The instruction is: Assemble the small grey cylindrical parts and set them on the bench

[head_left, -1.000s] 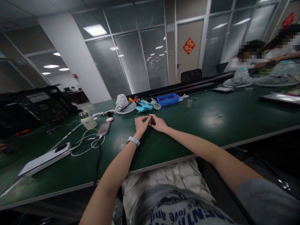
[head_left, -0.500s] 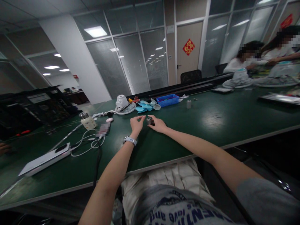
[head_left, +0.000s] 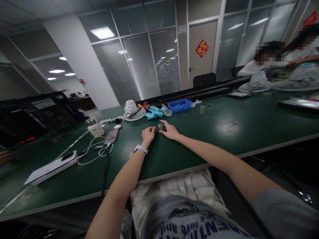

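On the green tabletop stands a small grey metal cylinder (head_left: 160, 126) with a round mark on its top. My right hand (head_left: 170, 130) grips it from the right, thumb in front and index finger behind. Just left of the cylinder, my left hand (head_left: 149, 134) is closed with its fingertips pinched together. Whatever may be between those fingertips is too small to make out. A second grey cylinder (head_left: 202, 110) stands farther back to the right, apart from both hands.
Behind my hands lie a white fan housing (head_left: 131, 111), light-blue fan blades (head_left: 155, 113) and a blue bin (head_left: 179, 106). To the left are a cream bottle (head_left: 94, 128), white cables and a phone on a white slab (head_left: 52, 167). Two people sit at the far right.
My left hand has drawn back slightly toward me, and its fingers, stretched toward the cylinder before, are now curled into a pinch. My right hand stays around the cylinder.
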### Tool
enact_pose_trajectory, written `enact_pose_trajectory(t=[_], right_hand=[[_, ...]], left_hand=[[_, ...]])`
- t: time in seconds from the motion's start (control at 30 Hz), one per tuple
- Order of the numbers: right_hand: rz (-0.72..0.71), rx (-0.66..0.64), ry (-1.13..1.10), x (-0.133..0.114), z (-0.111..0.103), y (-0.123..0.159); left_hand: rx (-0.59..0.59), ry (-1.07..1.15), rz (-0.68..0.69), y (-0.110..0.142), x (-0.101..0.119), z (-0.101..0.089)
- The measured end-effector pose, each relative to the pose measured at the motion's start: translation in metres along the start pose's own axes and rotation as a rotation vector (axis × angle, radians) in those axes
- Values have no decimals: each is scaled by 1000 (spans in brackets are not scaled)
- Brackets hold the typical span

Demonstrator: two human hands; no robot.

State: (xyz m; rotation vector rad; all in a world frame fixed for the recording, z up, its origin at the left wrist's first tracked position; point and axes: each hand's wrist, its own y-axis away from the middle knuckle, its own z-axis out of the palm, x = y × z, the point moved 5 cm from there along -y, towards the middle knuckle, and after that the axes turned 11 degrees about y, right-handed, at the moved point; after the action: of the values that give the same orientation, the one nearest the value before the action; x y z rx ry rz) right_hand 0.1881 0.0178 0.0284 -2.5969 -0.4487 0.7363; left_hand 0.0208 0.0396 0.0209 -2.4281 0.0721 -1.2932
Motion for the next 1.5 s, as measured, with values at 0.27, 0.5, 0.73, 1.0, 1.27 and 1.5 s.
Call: enact_pose_trajectory(t=[0.27,0.5,0.73,1.0,1.27,1.5], right_hand=[[402,175,338,84,-68,-1],[746,244,426,165,-103,15],[700,370,486,152,-101,12],[-27,185,392,39,-55,5],[-386,-244,235,-30,19,16],[-377,-140,279,-26,2,16]], left_hand=[[28,66,-35,0,3,-3],[43,83,-54,3,5,-6],[56,78,-69,2,2,-6],[58,78,-50,3,3,-8],[60,63,-16,4,6,-8],[49,62,-12,5,7,-7]])
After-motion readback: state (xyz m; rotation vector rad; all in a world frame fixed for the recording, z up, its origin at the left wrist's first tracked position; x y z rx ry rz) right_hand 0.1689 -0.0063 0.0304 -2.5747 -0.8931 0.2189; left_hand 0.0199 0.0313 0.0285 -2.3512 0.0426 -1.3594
